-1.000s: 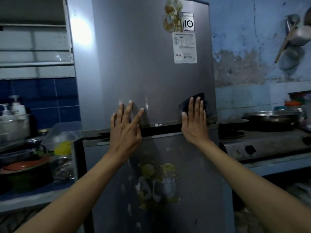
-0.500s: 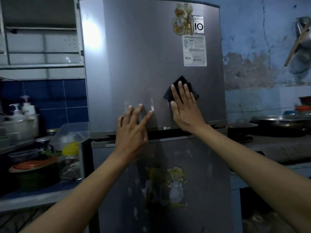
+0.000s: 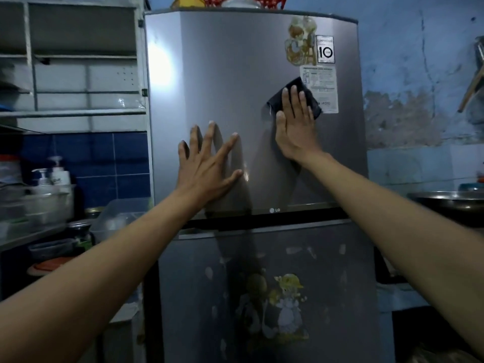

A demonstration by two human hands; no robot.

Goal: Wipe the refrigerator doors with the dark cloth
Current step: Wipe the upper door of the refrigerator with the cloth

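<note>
Mid-wipe on the fridge's top door [image 3: 235, 74]: right hand [image 3: 294, 129] presses the dark cloth [image 3: 293, 100] flat with straight fingers beside the label [image 3: 320, 87], left hand [image 3: 207, 166] spread as a brace; next probably the stained bottom door [image 3: 327, 284].

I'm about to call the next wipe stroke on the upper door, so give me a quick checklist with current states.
1. Dark cloth flat under the right hand, straight fingers pressing it to the upper door: ok.
2. Left hand spread flat on the upper door, bracing: ok.
3. Cloth clear of the white label: not ok, its edge overlaps the label.
4. Both doors closed: ok, the seam looks even.
5. Lower door wiped: not ok, pale smudges show.
6. Cloth damp enough: cannot tell.
</note>
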